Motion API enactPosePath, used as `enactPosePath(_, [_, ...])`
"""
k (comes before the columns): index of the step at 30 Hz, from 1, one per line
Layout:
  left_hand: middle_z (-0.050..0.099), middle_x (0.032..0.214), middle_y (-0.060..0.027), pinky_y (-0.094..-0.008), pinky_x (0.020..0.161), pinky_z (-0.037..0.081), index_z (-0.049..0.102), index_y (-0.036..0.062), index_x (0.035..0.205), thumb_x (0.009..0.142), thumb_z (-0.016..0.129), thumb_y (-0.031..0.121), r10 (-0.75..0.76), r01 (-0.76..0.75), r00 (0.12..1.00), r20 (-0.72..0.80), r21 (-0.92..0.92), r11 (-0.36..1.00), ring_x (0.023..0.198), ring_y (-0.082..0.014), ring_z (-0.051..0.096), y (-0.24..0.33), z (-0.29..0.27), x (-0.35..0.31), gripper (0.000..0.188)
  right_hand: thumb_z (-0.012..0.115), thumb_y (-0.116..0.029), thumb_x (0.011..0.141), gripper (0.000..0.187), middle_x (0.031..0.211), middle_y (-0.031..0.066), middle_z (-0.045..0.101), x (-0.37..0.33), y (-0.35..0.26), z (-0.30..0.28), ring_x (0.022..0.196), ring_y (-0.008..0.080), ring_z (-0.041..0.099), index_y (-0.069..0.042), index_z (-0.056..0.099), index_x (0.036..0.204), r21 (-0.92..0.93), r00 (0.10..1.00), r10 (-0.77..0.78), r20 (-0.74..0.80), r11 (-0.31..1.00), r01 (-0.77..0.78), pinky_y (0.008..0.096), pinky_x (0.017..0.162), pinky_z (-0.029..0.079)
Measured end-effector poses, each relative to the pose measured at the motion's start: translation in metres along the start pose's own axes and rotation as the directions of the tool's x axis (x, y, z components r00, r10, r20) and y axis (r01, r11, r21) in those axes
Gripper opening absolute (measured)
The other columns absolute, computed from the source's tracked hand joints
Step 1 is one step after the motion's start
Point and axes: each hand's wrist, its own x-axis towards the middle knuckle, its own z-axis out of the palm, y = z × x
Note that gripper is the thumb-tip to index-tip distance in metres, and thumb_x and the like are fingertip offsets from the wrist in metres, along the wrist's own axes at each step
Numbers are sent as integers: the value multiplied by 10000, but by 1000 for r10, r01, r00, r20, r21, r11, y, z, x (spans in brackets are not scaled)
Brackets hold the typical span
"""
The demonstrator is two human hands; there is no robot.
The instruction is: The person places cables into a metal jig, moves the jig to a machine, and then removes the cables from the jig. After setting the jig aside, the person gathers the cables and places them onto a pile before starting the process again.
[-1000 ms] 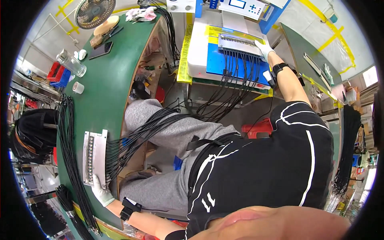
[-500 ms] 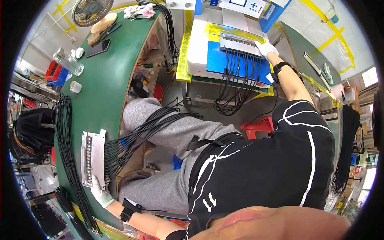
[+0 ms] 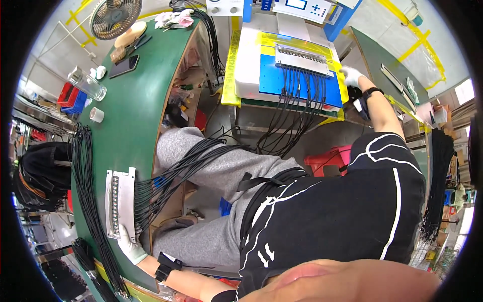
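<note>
My left hand (image 3: 132,247), in a white glove, grips the near end of a metal cable fixture (image 3: 129,201) at the front edge of the green bench. A row of connectors sits in this fixture, and its black cables (image 3: 173,173) run right across my lap. A second metal fixture (image 3: 302,60) lies on the blue plate (image 3: 274,80) of the white machine, its cables (image 3: 297,110) hanging over the front. Just right of the machine's yellow-taped edge is my gloved right hand (image 3: 353,77), apart from that fixture, fingers loosely apart and holding nothing visible.
Along the bench's left side lies a long bundle of black cables (image 3: 85,176). Farther back are a tape roll (image 3: 96,115), a glass bottle (image 3: 88,83), a phone (image 3: 124,66) and a fan (image 3: 115,17). A red stool (image 3: 322,161) stands below the machine.
My right hand has let go of the fixture on the machine and moved right, away from it. That fixture's cables have swung left. My left hand stays on the bench fixture.
</note>
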Motion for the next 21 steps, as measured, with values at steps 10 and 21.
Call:
enactPosePath(10, [618, 1170, -99, -305, 729, 545, 509, 31, 1330, 910, 684, 360, -18, 19, 999, -31, 34, 999, 920, -201, 646, 1, -2, -4, 561, 807, -306, 680, 927, 1421, 282, 414, -52, -59, 84, 1092, 434, 604, -111, 341, 1458, -159, 957, 260, -128, 947, -278, 443, 903, 523])
enactPosePath(21, [607, 999, -82, -260, 608, 502, 478, -31, 1342, 900, 697, 354, -142, 171, 981, -130, 245, 955, 734, -131, 587, 10, -2, -22, 625, 584, -326, 814, 335, 998, 183, 701, -6, -186, -110, 927, 362, 674, -50, 721, 945, -206, 953, -105, -283, 977, 46, 424, 816, 533])
